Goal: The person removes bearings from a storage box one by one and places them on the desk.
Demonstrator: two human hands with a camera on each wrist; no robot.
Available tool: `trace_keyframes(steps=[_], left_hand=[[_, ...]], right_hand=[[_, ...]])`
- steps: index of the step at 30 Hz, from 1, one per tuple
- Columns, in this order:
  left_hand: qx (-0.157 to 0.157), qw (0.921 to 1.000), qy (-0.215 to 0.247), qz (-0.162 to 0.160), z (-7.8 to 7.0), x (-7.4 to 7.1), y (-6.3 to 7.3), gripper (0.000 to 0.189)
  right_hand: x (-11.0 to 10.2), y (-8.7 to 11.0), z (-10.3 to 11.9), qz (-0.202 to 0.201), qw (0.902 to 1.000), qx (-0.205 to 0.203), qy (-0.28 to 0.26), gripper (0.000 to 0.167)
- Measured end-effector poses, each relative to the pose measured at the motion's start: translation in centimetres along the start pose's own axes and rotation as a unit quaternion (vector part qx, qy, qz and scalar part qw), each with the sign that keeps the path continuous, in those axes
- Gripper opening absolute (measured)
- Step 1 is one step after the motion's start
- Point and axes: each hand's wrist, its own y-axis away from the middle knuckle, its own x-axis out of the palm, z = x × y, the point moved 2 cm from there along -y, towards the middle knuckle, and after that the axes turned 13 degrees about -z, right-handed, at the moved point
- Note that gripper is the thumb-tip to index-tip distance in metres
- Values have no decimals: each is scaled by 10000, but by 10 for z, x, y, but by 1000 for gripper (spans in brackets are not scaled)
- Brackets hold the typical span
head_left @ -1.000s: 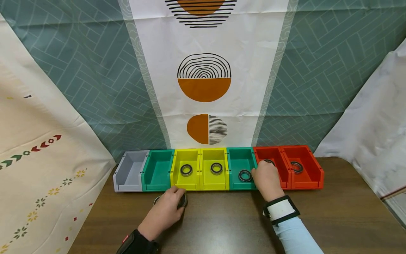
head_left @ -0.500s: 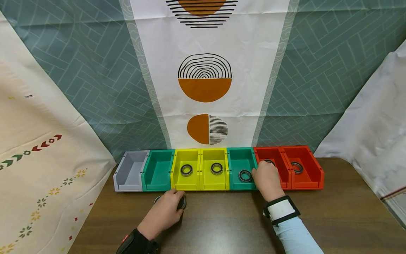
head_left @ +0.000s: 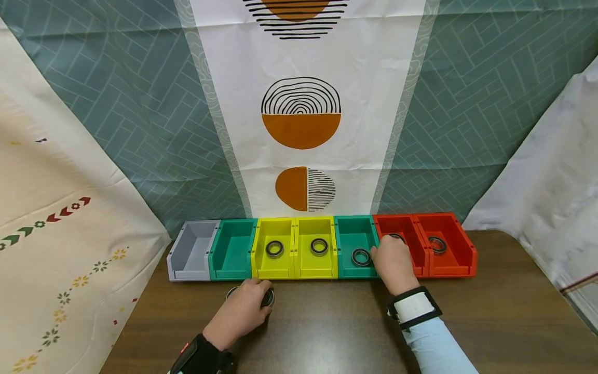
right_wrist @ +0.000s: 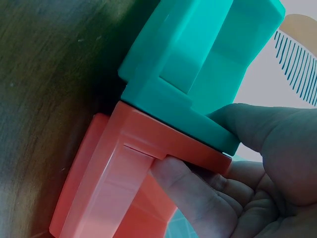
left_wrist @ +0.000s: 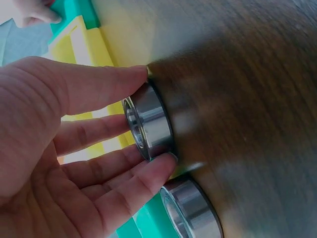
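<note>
My left hand (head_left: 245, 309) pinches a steel ball bearing (left_wrist: 153, 119) between thumb and fingertips, on the tabletop in front of the left green bin (head_left: 232, 249). A second bearing (left_wrist: 195, 208) stands right beside it, partly covered by the fingers in the head view. My right hand (head_left: 396, 265) straddles the adjoining walls of the right green bin (right_wrist: 171, 64) and the left red bin (right_wrist: 133, 153). Its thumb is on the green side and its fingers on the red side, pinching both walls. Flat bearings lie in the right green bin and, partly hidden by this hand, in the left red one.
Two yellow bins (head_left: 294, 272) in the middle of the row each hold a bearing (head_left: 274, 249). The right red bin (head_left: 450, 265) holds another bearing (head_left: 437, 245). A grey bin (head_left: 189, 259) ends the row at the left. Patterned cloth (head_left: 219, 171) hangs behind the brown table (head_left: 317, 332).
</note>
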Motion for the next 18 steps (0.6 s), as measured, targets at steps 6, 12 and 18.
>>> trace_keyframes(steps=[6, 12, 18], left_hand=[[118, 9995, -149, -257, -3, -11, -3, 38], [236, 9931, -270, -1120, -12, -26, -11, 47], [320, 9831, -333, -1773, -20, -34, -22, 62]], right_hand=[[-1, 0, 1, 45, 10000, 30, -20, 31], [-3, 1, 0, -41, 10000, -36, -20, 32], [-2, 2, 1, -5, 10000, -7, -99, 32]])
